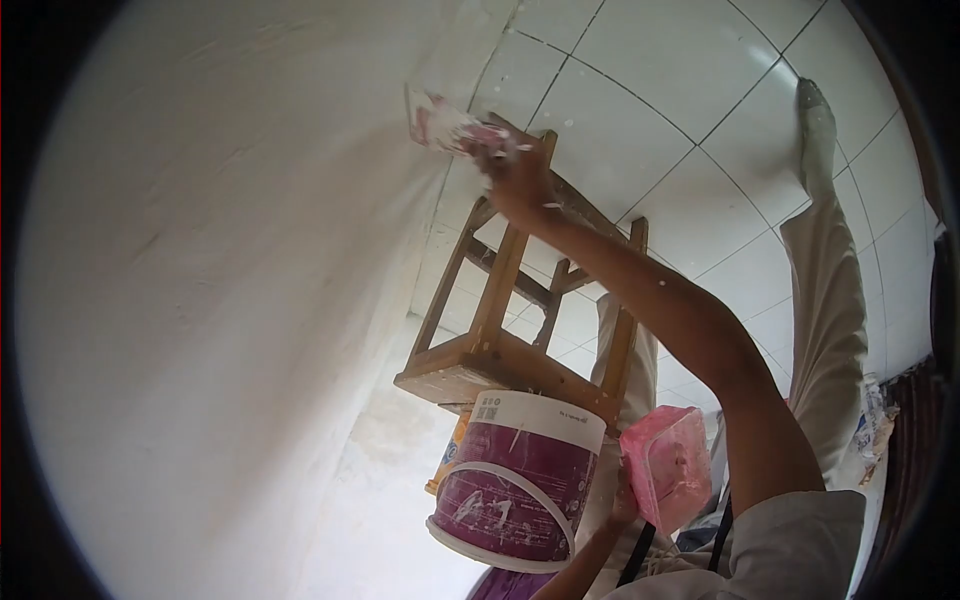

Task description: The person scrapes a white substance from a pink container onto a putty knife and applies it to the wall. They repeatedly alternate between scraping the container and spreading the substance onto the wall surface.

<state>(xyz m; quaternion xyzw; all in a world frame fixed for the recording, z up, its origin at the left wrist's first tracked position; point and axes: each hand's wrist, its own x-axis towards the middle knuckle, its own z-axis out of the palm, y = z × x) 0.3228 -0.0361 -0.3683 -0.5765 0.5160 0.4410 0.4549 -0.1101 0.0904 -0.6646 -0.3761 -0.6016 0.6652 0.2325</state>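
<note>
My right hand (pixel 515 175) is closed round a putty knife (pixel 440 122), its wide blade smeared with white and reddish paste. The blade lies close against the pale wall (pixel 200 270), low down near the floor. Lower in the view, my left hand (pixel 625 497) grips a pink plastic tub (pixel 668 468) with whitish smears on its sides. Part of that hand is hidden behind the tub. White specks dot my right hand and forearm.
A wooden stool (pixel 530 370) stands beside the wall, under my right arm. On it sit a purple and white paint bucket (pixel 520 480) with a white handle and, partly hidden, a yellow container (pixel 447 455). White floor tiles (pixel 640 110) surround my legs.
</note>
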